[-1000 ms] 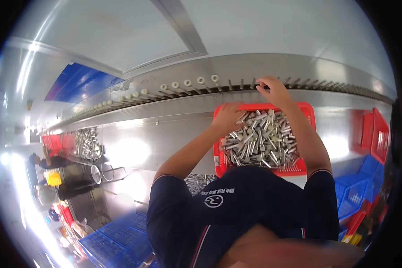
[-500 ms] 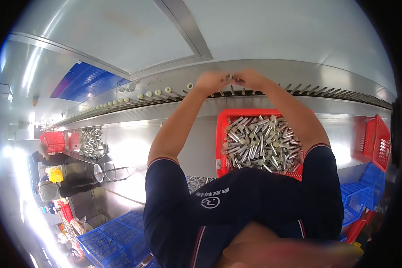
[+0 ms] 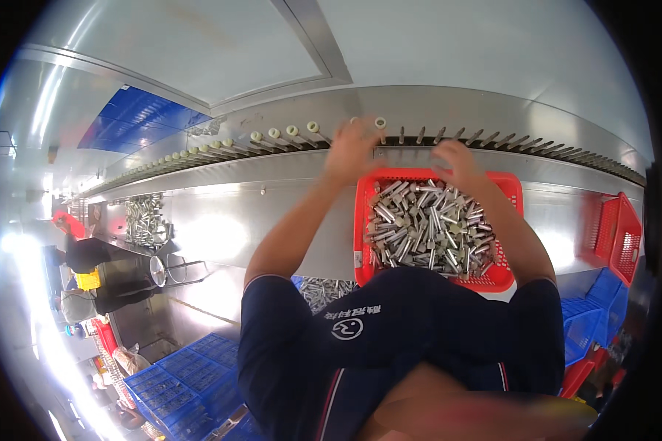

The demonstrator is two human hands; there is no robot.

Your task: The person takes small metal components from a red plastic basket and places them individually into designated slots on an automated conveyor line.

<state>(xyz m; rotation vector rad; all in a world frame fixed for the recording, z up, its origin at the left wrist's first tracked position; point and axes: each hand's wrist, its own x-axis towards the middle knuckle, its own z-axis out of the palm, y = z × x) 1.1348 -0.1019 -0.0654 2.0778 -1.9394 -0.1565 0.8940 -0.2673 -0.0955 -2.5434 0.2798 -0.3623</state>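
Note:
My left hand (image 3: 351, 153) is at the row of upright pins along the far side of the bench, slightly smeared by motion. Right at its fingertips a metal rod part with a pale ring-like head (image 3: 380, 123) stands in the row; whether the fingers grip it is unclear. My right hand (image 3: 460, 165) hovers over the far rim of a red plastic basket (image 3: 513, 275), its fingers apart and nothing visible in them. Loose silvery rod parts with squarish heads (image 3: 430, 228) fill the basket in a jumbled heap.
Bare pins (image 3: 493, 140) continue to the right; pale-headed parts (image 3: 276, 134) sit on those to the left. A red basket (image 3: 627, 239) and blue crates (image 3: 585, 323) are at right. More blue crates (image 3: 191, 382) stand lower left, where a person (image 3: 88, 255) is beyond.
My hands were together at the pins and have separated. The right hand has moved right and back to the basket's rim; the left stays at the row.

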